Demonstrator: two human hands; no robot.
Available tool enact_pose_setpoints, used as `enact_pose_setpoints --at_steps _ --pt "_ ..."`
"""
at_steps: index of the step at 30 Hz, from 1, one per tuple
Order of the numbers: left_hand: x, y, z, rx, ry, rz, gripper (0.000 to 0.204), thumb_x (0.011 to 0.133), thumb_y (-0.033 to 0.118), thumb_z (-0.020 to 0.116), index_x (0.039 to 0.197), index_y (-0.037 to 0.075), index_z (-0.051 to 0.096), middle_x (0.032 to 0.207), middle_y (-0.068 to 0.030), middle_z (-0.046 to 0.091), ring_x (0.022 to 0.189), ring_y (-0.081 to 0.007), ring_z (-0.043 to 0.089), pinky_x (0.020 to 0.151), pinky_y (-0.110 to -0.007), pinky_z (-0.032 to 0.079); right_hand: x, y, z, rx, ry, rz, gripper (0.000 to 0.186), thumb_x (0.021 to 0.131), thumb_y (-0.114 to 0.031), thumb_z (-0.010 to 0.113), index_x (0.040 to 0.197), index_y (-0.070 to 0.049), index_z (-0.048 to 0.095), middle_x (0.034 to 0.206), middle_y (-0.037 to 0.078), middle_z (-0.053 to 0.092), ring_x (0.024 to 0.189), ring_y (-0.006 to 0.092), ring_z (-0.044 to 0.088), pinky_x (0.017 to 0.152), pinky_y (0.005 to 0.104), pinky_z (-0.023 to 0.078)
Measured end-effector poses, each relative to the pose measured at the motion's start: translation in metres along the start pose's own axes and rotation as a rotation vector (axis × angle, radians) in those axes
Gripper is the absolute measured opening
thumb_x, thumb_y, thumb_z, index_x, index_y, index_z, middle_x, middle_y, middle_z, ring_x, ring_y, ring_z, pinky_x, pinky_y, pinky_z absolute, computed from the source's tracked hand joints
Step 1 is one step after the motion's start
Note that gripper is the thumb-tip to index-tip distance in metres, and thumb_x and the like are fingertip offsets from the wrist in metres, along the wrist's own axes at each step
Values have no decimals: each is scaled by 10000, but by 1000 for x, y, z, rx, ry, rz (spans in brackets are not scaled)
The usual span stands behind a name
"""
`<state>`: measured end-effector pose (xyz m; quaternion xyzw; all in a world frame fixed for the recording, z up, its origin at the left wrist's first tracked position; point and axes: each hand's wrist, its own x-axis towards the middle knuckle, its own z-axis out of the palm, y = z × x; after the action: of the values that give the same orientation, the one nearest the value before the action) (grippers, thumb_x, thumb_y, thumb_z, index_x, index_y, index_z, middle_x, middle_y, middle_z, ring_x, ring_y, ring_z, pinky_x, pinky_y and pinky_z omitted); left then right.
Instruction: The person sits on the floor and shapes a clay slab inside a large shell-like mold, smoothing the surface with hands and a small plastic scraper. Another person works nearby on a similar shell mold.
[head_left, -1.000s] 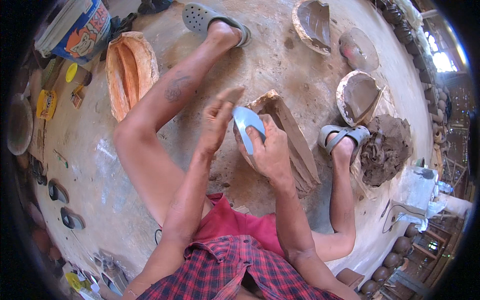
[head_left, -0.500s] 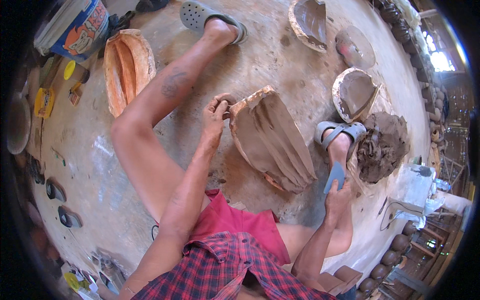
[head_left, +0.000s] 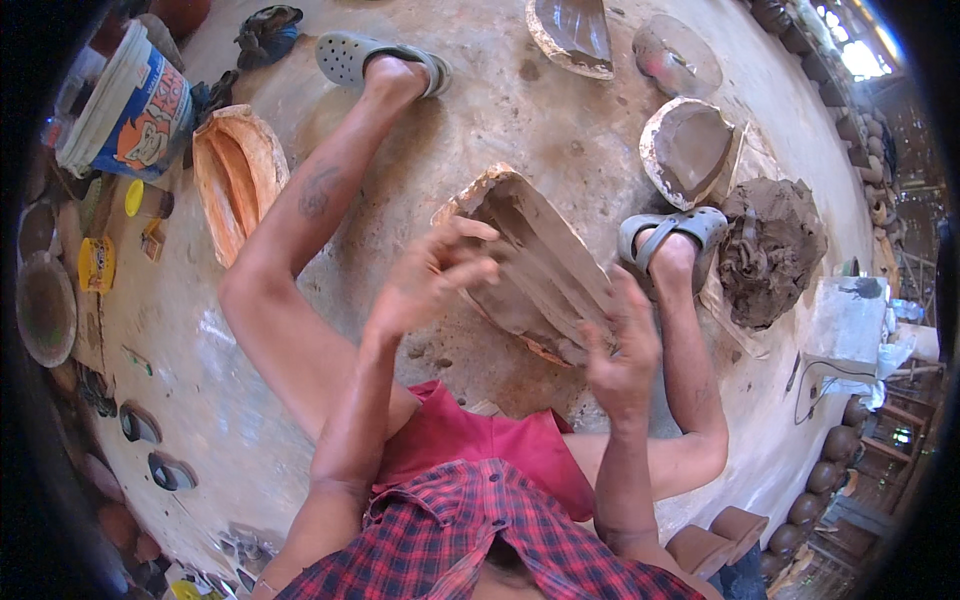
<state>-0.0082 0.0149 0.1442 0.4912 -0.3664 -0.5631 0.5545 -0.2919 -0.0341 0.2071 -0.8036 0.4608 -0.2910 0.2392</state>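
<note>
A long plaster mould (head_left: 545, 255) lined with grey-brown clay lies on the floor between my legs, with lengthwise ridges in the clay. Over its left edge is my left hand (head_left: 435, 275), fingers apart and partly bent, slightly blurred, with nothing visible in it. My right hand (head_left: 622, 345) is raised at the mould's near right end, thumb and fingers spread. Whether either hand touches the clay I cannot tell. Beyond my right foot sits a rough lump of wet clay (head_left: 770, 255) on a sheet. A smaller clay-lined mould (head_left: 690, 152) lies just past that foot.
To the left, an empty ridged mould (head_left: 240, 175) lies beside my left leg, near a white and blue bucket (head_left: 140, 110) and a yellow container (head_left: 97, 265). Another clay-lined mould (head_left: 575, 35) lies at the far side, beside a translucent rounded object (head_left: 677, 55). Round pots (head_left: 825, 475) line the right.
My left hand has let go of the mould's rim and come over its edge. My right hand has moved left to the mould, and the flat blue scraper it held is out of sight.
</note>
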Motion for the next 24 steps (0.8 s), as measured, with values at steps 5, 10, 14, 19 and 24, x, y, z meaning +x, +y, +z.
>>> enact_pose_setpoints --at_steps 5,10,14,19,24 --pt "-9 3 29 -37 -147 -138 515 1049 122 742 1485 165 470 955 -27 751 944 -90 684 852 -290 540 39 -32 37 155 -232 -263 456 887 -90 837 1326 -6 741 1282 188 750 1140 338 732 970 416 595" --pt "-13 3 0 -285 -92 -211 491 1065 117 706 1510 130 499 1028 -85 774 1025 -165 726 881 -361 591 53 -18 51 113 -312 -255 315 883 -80 839 1192 -34 800 1134 166 793 979 315 769 871 403 618" --pt "11 -20 -31 81 479 64 405 1086 161 681 1466 85 564 1186 -109 767 1121 -224 739 958 -409 608 92 3 75 153 -103 -100 255 875 -67 841 1124 -27 803 1082 148 785 934 291 768 843 387 613" --pt "41 -62 -24 141 431 28 558 1113 353 644 1601 112 523 1503 -177 649 1363 -293 625 1158 -412 495 140 28 111 244 -192 -138 261 827 -46 883 1079 -28 816 1041 96 760 965 245 737 858 345 588" --pt "51 -76 -17 178 410 88 473 1142 367 578 1504 68 637 1506 -146 649 1380 -244 604 1177 -379 450 168 43 129 -6 -258 -544 355 758 -125 937 1079 -46 807 1144 90 747 1013 276 705 902 385 573"
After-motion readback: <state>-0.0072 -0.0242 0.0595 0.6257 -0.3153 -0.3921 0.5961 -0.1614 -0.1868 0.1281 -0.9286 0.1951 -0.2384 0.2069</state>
